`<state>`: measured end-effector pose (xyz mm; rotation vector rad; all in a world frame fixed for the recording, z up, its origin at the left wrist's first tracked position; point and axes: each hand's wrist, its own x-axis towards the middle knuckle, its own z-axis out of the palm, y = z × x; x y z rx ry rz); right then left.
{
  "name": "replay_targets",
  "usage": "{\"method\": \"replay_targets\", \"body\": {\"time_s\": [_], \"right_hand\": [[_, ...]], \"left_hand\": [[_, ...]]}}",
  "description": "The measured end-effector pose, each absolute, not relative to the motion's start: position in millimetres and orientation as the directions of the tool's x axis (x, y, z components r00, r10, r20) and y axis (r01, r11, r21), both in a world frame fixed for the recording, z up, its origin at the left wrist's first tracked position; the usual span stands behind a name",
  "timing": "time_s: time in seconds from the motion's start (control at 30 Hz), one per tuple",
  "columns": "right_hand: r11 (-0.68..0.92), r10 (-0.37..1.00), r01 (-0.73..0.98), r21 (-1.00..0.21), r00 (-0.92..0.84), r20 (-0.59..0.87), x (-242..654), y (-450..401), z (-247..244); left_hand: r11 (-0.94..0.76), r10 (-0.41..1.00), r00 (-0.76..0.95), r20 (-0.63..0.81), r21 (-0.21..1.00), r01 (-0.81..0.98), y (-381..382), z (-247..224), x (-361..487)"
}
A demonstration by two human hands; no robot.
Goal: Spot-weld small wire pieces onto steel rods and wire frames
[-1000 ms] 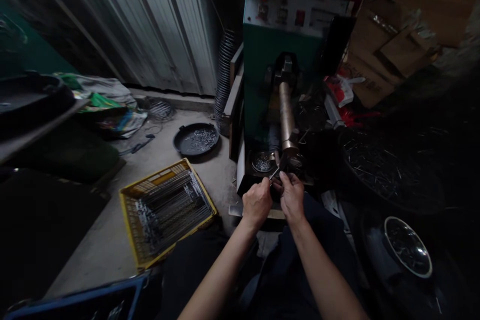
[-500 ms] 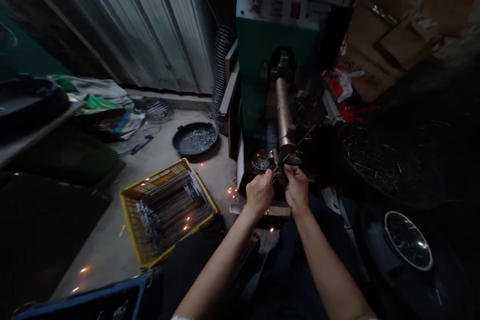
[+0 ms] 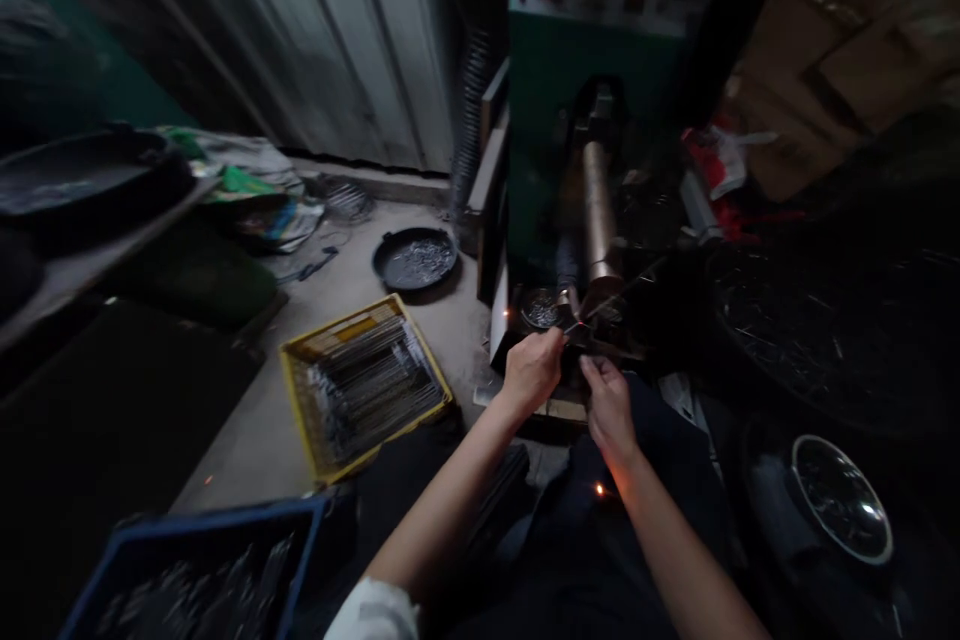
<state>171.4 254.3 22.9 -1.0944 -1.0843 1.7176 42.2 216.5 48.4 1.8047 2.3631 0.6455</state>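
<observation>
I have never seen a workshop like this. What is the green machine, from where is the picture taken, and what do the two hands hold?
The picture comes from a camera worn on the person's head, looking down at their own arms. The left hand and right hand together pinch a thin metal wire piece at the foot of a green box-shaped machine with a red lamp and a long metal cylinder; a few sparks glow nearby. On the concrete floor lie a yellow plastic crate of metal rods, a round black pan of small metal bits, and a blue plastic crate.
</observation>
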Motion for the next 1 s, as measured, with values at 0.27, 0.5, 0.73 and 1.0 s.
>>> {"method": "replay_targets", "body": {"time_s": [0.27,0.5,0.73,1.0], "right_hand": [[-0.312,0.611,0.326,-0.892,-0.651,-0.451,214,147,-46],[-0.159,0.508,0.434,-0.887,-0.734,-0.450,222,135,-59],[-0.043,0.483,0.487,-0.872,-0.754,-0.445,216,129,-59],[0.180,0.538,0.556,-0.812,-0.746,-0.392,219,141,-41]], "left_hand": [[0.370,0.879,-0.465,0.105,0.463,0.805,98,20,-20],[0.773,0.219,-0.974,0.048,0.601,0.204,-42,-32,-129],[0.667,-0.083,-0.974,-0.211,0.714,-0.211,-66,-102,-171],[0.711,0.237,-0.932,-0.276,0.702,-0.027,-68,-84,-151]]}}
